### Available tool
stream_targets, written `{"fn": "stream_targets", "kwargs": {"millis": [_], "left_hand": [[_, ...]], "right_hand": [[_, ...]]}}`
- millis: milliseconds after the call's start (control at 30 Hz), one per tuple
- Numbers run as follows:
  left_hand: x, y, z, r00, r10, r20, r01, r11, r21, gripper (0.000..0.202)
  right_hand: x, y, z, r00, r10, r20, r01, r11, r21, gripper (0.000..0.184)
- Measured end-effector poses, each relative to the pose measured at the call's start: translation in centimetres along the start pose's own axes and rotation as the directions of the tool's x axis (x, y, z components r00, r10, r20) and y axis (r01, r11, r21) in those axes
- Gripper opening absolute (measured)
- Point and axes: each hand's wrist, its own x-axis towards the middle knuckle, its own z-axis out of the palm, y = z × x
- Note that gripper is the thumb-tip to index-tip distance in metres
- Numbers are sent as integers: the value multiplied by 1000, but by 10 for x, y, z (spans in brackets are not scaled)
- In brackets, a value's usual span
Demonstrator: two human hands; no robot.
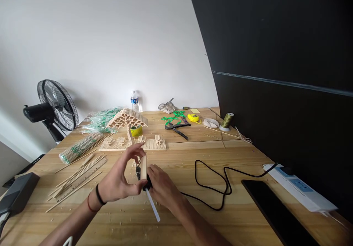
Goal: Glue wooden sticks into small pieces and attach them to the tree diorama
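On the wooden table (pixel 248 154), left hand (pixel 118 181) fingers pinch a wooden piece (pixel 143 167); right hand (pixel 162 189) grips a half-hidden glue gun (pixel 146 183).

A short pale wooden stick (pixel 143 167) stands upright, pinched between the left hand's (pixel 121 179) thumb and fingers. Just below it, the right hand (pixel 162 188) grips a black glue gun (pixel 142 179), its white glue rod (pixel 153 205) slanting down toward the person.
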Motion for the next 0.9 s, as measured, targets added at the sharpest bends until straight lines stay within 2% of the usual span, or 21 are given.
{"fn": "stream_targets", "kwargs": {"millis": [67,133,233,333,433,567,767,900], "left_hand": [[-15,-13,-11,998,-16,-56,19,998,60,85],[-30,-30,-13,995,-58,-77,67,991,120,81],[-48,-57,-1,991,-99,-89,113,981,160,77],[-59,-76,20,993,-100,-55,106,988,110,73],[-65,-81,34,993,-122,4,121,991,50,74],[-67,-82,38,993,-116,27,116,993,26,77],[-67,-86,43,998,-47,30,47,999,-11,75],[-66,-86,45,998,-50,47,51,999,-17,75]], "right_hand": [[1,6,-2,999,43,-19,-42,999,31,17],[3,11,-3,993,105,-56,-101,992,71,14],[4,13,-2,979,185,-83,-172,975,138,13],[2,6,-1,952,306,-29,-276,893,355,29],[-3,-1,2,900,420,114,-407,718,565,37],[-10,-2,7,828,509,233,-529,575,624,42],[-22,6,9,784,562,264,-594,554,583,44],[-28,8,10,763,584,277,-622,546,562,43]]}}
